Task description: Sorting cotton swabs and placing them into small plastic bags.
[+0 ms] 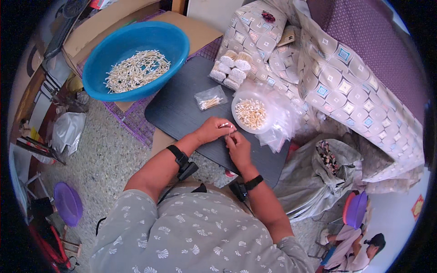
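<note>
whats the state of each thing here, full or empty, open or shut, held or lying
blue basin: partly filled with cotton swabs
white bowl: holds a heap of swabs
small clear bag: lying flat on the dark board, a few swabs inside
bundles of swabs: stacked at the board's far edge
grey sack: open at the top
left hand: pinching a few swabs
right hand: fingers meeting the left hand's

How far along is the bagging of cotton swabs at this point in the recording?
Done: one small clear filled bag lies on the dark board, and bundled swab packs are stacked behind it. In hand: the left hand and right hand pinch a few swabs together. Left: the white round bowl and the blue plastic basin both hold many loose swabs.
</note>
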Demonstrator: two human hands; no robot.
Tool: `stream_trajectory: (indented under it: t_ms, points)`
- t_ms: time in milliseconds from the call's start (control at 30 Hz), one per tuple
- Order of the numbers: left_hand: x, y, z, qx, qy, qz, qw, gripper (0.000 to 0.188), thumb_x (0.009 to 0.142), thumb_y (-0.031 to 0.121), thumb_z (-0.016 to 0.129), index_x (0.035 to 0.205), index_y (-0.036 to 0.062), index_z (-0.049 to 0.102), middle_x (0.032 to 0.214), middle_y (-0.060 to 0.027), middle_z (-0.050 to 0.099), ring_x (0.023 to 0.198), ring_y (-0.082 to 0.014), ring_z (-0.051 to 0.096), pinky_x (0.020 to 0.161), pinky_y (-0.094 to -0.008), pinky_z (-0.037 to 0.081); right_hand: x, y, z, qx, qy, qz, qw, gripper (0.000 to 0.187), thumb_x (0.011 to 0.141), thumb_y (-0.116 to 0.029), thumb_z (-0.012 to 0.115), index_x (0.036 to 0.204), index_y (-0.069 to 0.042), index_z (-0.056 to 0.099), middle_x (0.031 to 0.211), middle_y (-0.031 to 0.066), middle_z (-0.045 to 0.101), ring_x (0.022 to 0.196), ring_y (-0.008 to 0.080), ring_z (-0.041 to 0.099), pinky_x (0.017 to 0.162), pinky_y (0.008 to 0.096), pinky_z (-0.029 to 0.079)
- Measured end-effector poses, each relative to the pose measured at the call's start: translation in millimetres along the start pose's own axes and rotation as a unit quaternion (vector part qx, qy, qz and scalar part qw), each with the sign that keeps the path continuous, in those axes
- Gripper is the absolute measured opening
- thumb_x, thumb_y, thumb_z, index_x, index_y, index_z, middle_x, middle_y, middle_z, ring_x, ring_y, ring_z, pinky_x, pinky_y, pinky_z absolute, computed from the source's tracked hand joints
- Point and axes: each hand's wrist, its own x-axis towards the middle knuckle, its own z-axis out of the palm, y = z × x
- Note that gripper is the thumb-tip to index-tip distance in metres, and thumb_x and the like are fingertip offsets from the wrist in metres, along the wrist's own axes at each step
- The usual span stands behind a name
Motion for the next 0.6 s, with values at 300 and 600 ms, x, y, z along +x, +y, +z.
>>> stream_trajectory:
  t_ms: [300, 600]
  points:
    - [-1.8, -2.4, -2.0, -0.007, 0.014, -0.005, 1.0, 0.018, 0.089, 0.016, 0.063, 0.099, 0.0019, 0.068, 0.091, -0.0032, 0.069, 0.084, -0.0076, 0.06, 0.075, -0.0244, 0.049, 0.0, -9.9, 2.2, 0.081, 0.001, 0.064, 0.995, 0.013, 0.087, -0.014, 0.063, 0.088, -0.002, 0.059, 0.074, 0.0096, 0.061, 0.061, 0.017, 0.061, 0.056, 0.0316, 0.047]
    - [-1.7, 9.6, 1.1, 0.06, 0.049, 0.007, 0.997, 0.021, 0.092, 0.021, 0.058, 0.095, 0.0027, 0.068, 0.089, -0.0029, 0.068, 0.082, -0.0082, 0.06, 0.074, -0.0261, 0.049, -5.1, -9.2, -1.8, 0.143, 0.028, 0.08, 0.986, 0.009, 0.09, -0.012, 0.061, 0.092, -0.003, 0.059, 0.074, 0.0038, 0.06, 0.059, 0.0097, 0.058, 0.049, 0.0246, 0.046]
